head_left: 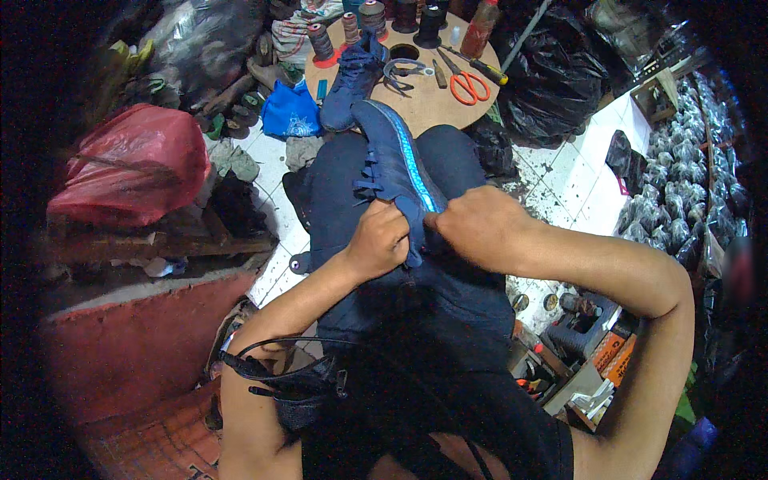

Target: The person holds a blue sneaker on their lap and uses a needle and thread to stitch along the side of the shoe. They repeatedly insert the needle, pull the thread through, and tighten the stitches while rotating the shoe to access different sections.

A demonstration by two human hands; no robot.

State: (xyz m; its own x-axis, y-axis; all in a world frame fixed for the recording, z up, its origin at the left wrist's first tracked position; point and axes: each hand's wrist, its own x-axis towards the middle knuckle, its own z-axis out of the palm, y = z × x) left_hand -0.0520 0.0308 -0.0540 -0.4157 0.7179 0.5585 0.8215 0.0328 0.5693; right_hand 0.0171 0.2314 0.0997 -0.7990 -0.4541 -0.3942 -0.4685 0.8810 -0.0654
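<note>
A navy lace-up shoe (386, 148) lies on its side across my thighs, toe pointing away, with a bright blue strip along its sole edge. My left hand (380, 242) is closed on the shoe's collar, near the heel. Against the sole edge at the heel end, my right hand (486, 230) is closed in a fist with its fingertips by the shoe. Whatever those fingers hold is hidden. A second navy shoe (352, 84) rests on the round wooden table (424, 112) just beyond my knees.
On the table are orange-handled scissors (469, 86), pincers (406, 77), a yellow-handled screwdriver (490, 70) and several thread spools (372, 14). A blue bag (290, 110) sits beside it. Left stands a red plastic bag (132, 164); black bags (552, 76) are at right.
</note>
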